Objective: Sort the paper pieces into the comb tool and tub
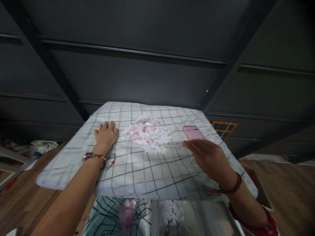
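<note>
A heap of small white and pink paper-like pieces (147,134) lies on the checked white cloth (157,173) that covers the table. My left hand (105,134) rests palm down on the cloth, left of the heap, with its fingers spread a little. Over the right side of the cloth, my right hand (208,157) is closed in a pinch. From its fingertips a thin pale tool (175,145) points left to the heap's edge; its exact kind is too blurred to tell. Just beyond that hand lies a pink-edged phone (194,132) with its screen lit.
Below the table's near edge stands a clear-walled container (197,216) with more white pieces in it. Beside it, a pink bundle (127,213) lies on dark-lined fabric. A dark panelled wall (137,75) rises behind the table. An orange frame (224,128) stands at the right.
</note>
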